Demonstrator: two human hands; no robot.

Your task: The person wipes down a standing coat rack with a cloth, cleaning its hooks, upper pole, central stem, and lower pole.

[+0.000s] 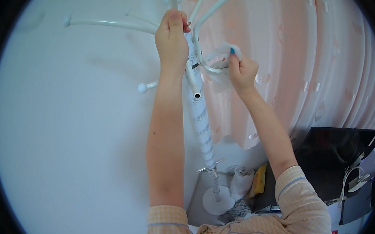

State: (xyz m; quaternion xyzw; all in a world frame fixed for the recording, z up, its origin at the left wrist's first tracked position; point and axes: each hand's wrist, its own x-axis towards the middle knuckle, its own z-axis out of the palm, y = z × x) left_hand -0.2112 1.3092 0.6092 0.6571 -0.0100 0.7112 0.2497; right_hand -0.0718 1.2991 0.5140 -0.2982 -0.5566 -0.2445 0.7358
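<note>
Coat stand rises by a pale wall, clamped near its top in the left hand, likely to keep it steady, while the right hand pinches a white cloth at its curved hook.

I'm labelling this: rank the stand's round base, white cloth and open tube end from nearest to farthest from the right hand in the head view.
1. White cloth: gripped in the right hand.
2. Open tube end: left of it, slightly lower.
3. Round base: far below.
</note>
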